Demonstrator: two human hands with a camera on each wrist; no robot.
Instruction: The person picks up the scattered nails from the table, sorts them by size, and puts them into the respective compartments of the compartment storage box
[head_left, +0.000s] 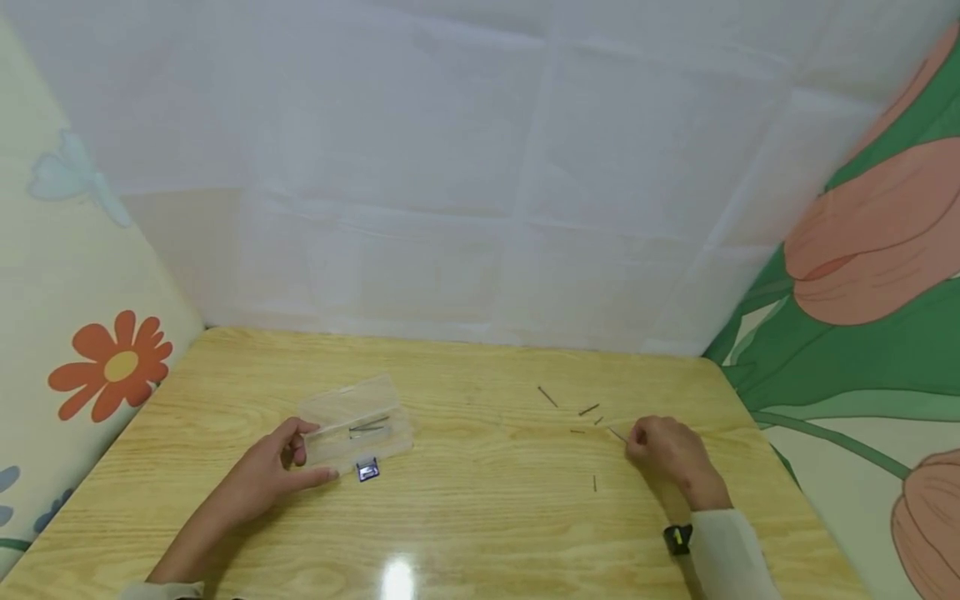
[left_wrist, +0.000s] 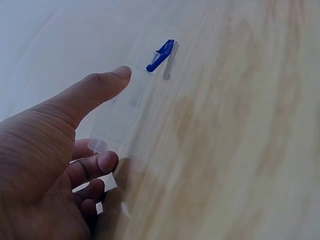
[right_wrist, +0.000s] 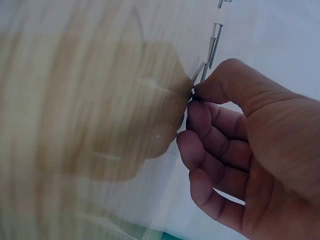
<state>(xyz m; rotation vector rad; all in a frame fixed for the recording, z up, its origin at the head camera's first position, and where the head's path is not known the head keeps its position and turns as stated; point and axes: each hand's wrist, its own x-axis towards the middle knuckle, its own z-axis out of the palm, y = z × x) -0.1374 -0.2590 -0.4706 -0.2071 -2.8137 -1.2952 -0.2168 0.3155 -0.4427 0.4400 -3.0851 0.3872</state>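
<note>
An open clear plastic box (head_left: pixel 401 440) with a blue latch (head_left: pixel 367 470) sits on the left of the table, its lid (head_left: pixel 348 400) raised behind. A few nails (head_left: pixel 369 425) lie inside. My left hand (head_left: pixel 270 471) holds the box's left end, thumb along the front and curled fingers behind; the left wrist view shows the thumb close to the blue latch (left_wrist: pixel 161 56). On the right, my right hand (head_left: pixel 667 450) pinches a nail (head_left: pixel 617 434) between thumb and index finger, low over the wood. In the right wrist view, its shaft (right_wrist: pixel 204 71) sticks out past the fingertips.
Several loose nails lie left of my right hand, among them a long one (head_left: pixel 547 397), a second (head_left: pixel 588 409) and a short one (head_left: pixel 595 483) nearer me. A white sheet (head_left: pixel 465 275) hangs along the wooden table's (head_left: pixel 480 517) back edge. Flower-painted panels flank both sides.
</note>
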